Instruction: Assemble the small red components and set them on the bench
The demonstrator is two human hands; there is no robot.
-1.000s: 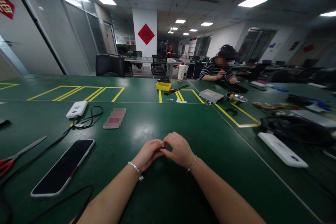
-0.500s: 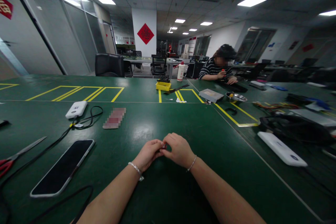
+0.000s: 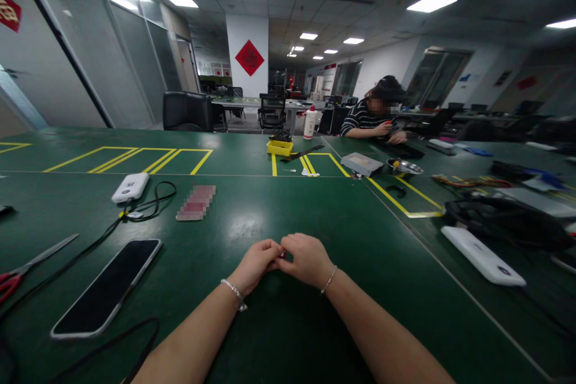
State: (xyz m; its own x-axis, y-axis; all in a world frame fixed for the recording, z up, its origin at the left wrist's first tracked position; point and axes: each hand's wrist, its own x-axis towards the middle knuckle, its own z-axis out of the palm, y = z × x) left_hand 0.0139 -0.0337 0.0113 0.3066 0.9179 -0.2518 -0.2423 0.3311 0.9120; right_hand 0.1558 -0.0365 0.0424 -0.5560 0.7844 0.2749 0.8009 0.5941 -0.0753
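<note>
Over the green table (image 3: pixel 216 276), my left hand (image 3: pixel 257 264) and my right hand (image 3: pixel 306 259) meet at the fingertips. Both are closed in a pinch around a tiny reddish object (image 3: pixel 282 254), mostly covered by the fingers, so I cannot make out what it is. A beaded bracelet circles each wrist. To the left of my hands lies a phone (image 3: pixel 108 288) with a dark screen. A blurred reddish card-like item (image 3: pixel 197 203) rests beyond my left hand.
Red-handled scissors (image 3: pixel 33 261), a white power bank (image 3: pixel 130 188) and black cable lie left. Ahead are a yellow tray (image 3: pixel 279 147), a grey box (image 3: pixel 361 164) and a metal bowl (image 3: pixel 405 167). Another white device (image 3: pixel 483 255) lies right. A person (image 3: pixel 375 111) sits across the table.
My right hand has shifted very slightly down, and the small object is more covered by the fingers. The hands of the person across the table have moved a little.
</note>
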